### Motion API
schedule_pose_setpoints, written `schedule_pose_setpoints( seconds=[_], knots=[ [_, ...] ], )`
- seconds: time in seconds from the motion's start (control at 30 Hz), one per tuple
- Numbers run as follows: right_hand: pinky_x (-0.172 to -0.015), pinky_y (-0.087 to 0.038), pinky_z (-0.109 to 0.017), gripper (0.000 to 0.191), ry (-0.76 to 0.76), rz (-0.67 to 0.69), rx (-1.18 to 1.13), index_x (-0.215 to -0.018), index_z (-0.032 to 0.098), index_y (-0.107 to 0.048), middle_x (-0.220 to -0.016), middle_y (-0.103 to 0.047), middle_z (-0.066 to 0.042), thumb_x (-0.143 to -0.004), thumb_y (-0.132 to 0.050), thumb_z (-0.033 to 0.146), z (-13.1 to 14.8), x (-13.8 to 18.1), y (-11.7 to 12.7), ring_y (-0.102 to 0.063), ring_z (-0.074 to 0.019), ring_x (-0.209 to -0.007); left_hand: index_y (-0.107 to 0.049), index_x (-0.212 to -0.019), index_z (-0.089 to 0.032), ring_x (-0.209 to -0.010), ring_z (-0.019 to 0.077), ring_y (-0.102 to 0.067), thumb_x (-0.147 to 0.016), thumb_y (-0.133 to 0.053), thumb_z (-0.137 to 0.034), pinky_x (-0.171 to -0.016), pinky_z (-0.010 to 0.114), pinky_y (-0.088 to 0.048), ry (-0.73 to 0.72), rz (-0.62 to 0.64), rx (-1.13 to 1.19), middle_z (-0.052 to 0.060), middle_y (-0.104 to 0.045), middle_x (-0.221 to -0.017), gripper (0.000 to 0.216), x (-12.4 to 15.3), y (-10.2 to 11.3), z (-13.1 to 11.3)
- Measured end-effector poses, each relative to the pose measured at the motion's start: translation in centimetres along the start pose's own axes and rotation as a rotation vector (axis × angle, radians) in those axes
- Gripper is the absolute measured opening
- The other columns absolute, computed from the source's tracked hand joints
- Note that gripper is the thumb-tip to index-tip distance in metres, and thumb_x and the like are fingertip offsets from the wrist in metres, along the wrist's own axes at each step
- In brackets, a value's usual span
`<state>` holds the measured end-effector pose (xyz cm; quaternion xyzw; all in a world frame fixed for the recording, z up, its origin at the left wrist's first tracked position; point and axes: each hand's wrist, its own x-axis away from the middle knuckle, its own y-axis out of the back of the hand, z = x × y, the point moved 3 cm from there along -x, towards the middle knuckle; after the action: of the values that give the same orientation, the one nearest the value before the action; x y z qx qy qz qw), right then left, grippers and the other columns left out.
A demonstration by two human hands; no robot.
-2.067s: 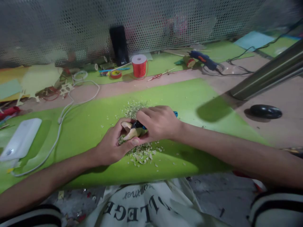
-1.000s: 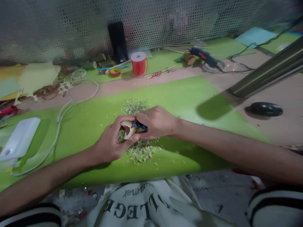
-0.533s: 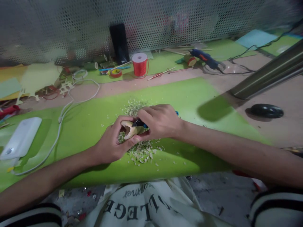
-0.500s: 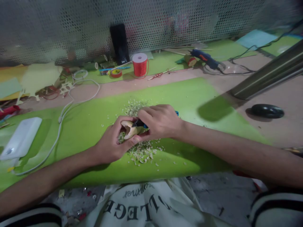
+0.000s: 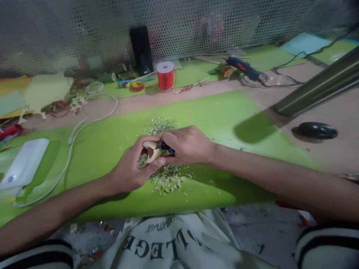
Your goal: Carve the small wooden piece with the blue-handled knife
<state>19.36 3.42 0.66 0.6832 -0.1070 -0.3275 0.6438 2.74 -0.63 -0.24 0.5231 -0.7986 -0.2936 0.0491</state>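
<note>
My left hand (image 5: 134, 164) is wrapped round a pale, hollow piece of bamboo (image 5: 153, 154) with a notch cut in its near end. My right hand (image 5: 189, 145) grips a utility knife (image 5: 165, 147) with a black and blue body, its front end against the upper edge of the bamboo. My left thumb lies along the lower side, close to my right fingers. Most of the knife's handle is hidden in my right palm. A pile of shavings (image 5: 169, 179) lies on the green sheet (image 5: 218, 112) beneath and around both hands.
Behind my hands stand a red thread spool (image 5: 165, 76), a dark phone (image 5: 141, 50) and a blue glue gun (image 5: 243, 68). A white power bank (image 5: 25, 162) with a cable lies left. At right are a metal post (image 5: 316, 82) and a black mouse-shaped object (image 5: 318, 130).
My right hand has shifted slightly left with the knife, and its blue rear end is now mostly covered. The bamboo has turned a little in my left hand.
</note>
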Motion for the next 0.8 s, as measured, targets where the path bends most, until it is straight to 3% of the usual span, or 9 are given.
schedule_pose_setpoints(
  seconds=[0.2, 0.4, 0.5, 0.67, 0.8],
  knots=[
    [-0.050, -0.014, -0.029, 0.050, -0.011, 0.038, -0.069, -0.108, 0.014, -0.058, -0.079, -0.070, -0.006, -0.092, -0.038, 0.057, 0.0, 0.0, -0.2, -0.056, -0.0156, -0.060, -0.044, -0.127, -0.028, -0.095, 0.0188, -0.063, -0.086, -0.065, -0.028, -0.080, 0.032, -0.051, -0.042, -0.005, -0.073, 0.006, -0.060, -0.119, 0.047, 0.0, 0.1, 0.0],
    [-0.050, -0.013, -0.029, 0.061, -0.054, -0.004, -0.061, -0.100, 0.016, -0.060, -0.075, -0.068, -0.006, -0.090, -0.028, 0.068, -0.1, 0.0, 0.2, -0.055, -0.0160, -0.059, -0.042, -0.130, -0.027, -0.084, 0.0151, -0.062, -0.086, -0.064, -0.027, -0.070, 0.028, -0.051, -0.061, 0.001, 0.019, 0.004, -0.061, -0.110, 0.048, -0.2, 0.0, 0.2],
    [-0.050, -0.014, -0.028, 0.061, -0.063, 0.004, -0.067, -0.102, 0.015, -0.058, -0.072, -0.065, -0.006, -0.087, -0.034, 0.070, -0.4, 0.0, 1.0, -0.051, -0.0152, -0.057, -0.041, -0.131, -0.026, -0.099, 0.0175, -0.061, -0.087, -0.063, -0.025, -0.082, 0.031, -0.051, -0.084, -0.028, 0.094, 0.007, -0.058, -0.122, 0.049, -0.4, 0.1, 0.2],
    [-0.049, -0.019, -0.027, 0.029, -0.004, -0.006, -0.159, -0.102, 0.014, -0.052, -0.077, -0.061, -0.005, -0.088, -0.038, 0.035, -0.8, 0.3, 1.6, -0.040, -0.0116, -0.053, -0.042, -0.129, -0.026, -0.120, 0.0206, -0.055, -0.086, -0.062, -0.018, -0.098, 0.036, -0.047, -0.097, -0.077, 0.172, 0.008, -0.052, -0.135, 0.048, -0.8, 0.4, 0.3],
    [-0.050, -0.020, -0.026, 0.032, 0.026, -0.028, -0.144, -0.106, 0.015, -0.052, -0.086, -0.062, -0.006, -0.099, -0.028, 0.035, -0.8, 0.5, 1.4, -0.046, -0.0119, -0.059, -0.044, -0.126, -0.025, -0.117, 0.0203, -0.056, -0.082, -0.064, -0.014, -0.096, 0.036, -0.047, -0.130, -0.079, 0.085, 0.008, -0.055, -0.131, 0.049, -0.7, 0.5, 0.4]
  ],
)
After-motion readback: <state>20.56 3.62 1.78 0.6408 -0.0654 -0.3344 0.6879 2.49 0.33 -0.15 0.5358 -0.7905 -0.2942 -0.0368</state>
